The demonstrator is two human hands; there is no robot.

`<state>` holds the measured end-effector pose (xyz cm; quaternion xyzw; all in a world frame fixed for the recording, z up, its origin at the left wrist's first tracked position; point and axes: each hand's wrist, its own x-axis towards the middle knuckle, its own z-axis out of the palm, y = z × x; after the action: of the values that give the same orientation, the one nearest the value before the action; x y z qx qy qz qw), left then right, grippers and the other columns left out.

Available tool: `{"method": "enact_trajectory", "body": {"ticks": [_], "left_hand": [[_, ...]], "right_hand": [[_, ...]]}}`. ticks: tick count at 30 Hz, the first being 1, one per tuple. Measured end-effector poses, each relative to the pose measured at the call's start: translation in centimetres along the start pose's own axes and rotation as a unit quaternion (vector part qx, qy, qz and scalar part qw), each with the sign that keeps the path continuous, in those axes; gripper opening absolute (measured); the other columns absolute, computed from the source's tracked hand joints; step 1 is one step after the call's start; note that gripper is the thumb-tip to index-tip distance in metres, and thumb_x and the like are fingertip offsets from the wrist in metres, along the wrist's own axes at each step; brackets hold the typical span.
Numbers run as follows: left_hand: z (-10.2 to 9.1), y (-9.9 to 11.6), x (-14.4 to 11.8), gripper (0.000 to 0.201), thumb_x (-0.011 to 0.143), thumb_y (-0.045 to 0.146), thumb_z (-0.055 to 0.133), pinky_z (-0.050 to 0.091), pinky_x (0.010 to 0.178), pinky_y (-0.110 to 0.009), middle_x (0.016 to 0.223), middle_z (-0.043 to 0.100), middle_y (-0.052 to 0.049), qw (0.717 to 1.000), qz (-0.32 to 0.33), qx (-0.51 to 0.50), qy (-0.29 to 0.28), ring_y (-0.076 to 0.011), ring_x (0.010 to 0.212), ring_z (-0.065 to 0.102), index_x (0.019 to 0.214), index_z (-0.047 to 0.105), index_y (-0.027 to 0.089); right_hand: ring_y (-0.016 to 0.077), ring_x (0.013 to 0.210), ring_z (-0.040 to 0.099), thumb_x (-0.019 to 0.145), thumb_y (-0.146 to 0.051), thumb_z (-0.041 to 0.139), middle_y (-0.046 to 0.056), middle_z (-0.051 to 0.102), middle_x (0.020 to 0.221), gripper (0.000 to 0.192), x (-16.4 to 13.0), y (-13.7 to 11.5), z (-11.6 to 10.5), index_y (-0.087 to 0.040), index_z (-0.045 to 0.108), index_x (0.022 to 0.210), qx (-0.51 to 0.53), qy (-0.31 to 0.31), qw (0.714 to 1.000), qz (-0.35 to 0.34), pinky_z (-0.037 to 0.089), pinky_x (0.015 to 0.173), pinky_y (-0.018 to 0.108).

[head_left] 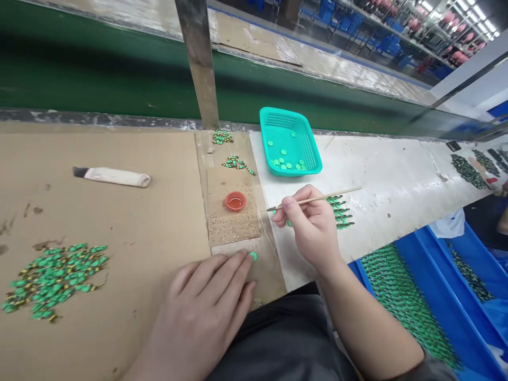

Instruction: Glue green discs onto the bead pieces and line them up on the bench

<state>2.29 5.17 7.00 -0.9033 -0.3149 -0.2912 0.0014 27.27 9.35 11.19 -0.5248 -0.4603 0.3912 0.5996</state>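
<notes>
We are pinching a thin wooden stick [317, 199] in our right hand [311, 225], its dark tip pointing toward the small red cup [235, 201] on the counter [138, 222]. Our left hand [202, 312] is lying flat, fingers together, fingertips touching a green disc [253, 256]. More discs are sitting in the teal basket [313, 153] beyond.

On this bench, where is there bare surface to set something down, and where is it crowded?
Bare cardboard lies between the wrapped tool and the green pile. Bare white surface runs right of the teal basket, up to the far dark rows. It is crowded around the red cup, between the left hand and the right hand, which holds the stick.
</notes>
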Motion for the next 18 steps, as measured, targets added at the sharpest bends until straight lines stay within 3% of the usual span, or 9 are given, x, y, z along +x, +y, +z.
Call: {"method": "enact_trajectory", "body": {"ticks": [4, 8, 14, 18], "left_hand": [[0.2, 0.5, -0.2, 0.035, 0.127, 0.025, 0.056, 0.050, 0.106, -0.048, 0.137, 0.093, -0.008, 1.000, -0.006, -0.014, 0.002, -0.0289, 0.122, 0.077, 0.143, 0.086, 0.018], [0.5, 0.9, -0.5, 0.033, 0.128, 0.026, 0.057, 0.050, 0.107, -0.049, 0.137, 0.093, -0.008, 0.999, -0.042, -0.017, 0.019, -0.0286, 0.123, 0.077, 0.141, 0.086, 0.016], [1.0, 1.2, -1.6, 0.032, 0.126, 0.026, 0.060, 0.051, 0.109, -0.052, 0.139, 0.092, -0.011, 0.999, -0.041, -0.018, 0.016, -0.0314, 0.129, 0.075, 0.142, 0.085, 0.014], [1.3, 1.3, -2.0, 0.028, 0.123, 0.024, 0.062, 0.051, 0.111, -0.054, 0.141, 0.092, -0.010, 0.999, -0.025, -0.022, 0.014, -0.0329, 0.130, 0.075, 0.131, 0.088, 0.016]], "right_hand": [[0.0148, 0.063, 0.084, 0.109, -0.040, 0.088, -0.003, 0.087, 0.072, 0.031, 0.7, 0.1, 0.6, -0.028, 0.065, 0.092, -0.047, -0.006, 0.999, -0.020, 0.068, 0.063, 0.025], [0.0138, 0.062, 0.082, 0.112, -0.042, 0.087, -0.003, 0.087, 0.074, 0.032, 2.5, -0.1, 1.6, -0.028, 0.066, 0.091, -0.102, -0.035, 0.990, -0.087, 0.064, 0.062, 0.025], [0.0112, 0.063, 0.072, 0.118, -0.034, 0.081, -0.006, 0.077, 0.074, 0.034, 3.6, 1.1, 3.1, -0.027, 0.066, 0.089, -0.212, -0.077, 0.956, -0.186, 0.054, 0.064, 0.027], [0.0121, 0.067, 0.068, 0.120, -0.027, 0.079, -0.006, 0.071, 0.077, 0.035, 3.4, 2.0, 3.1, -0.027, 0.066, 0.088, -0.279, -0.102, 0.921, -0.250, 0.051, 0.065, 0.029]]}}
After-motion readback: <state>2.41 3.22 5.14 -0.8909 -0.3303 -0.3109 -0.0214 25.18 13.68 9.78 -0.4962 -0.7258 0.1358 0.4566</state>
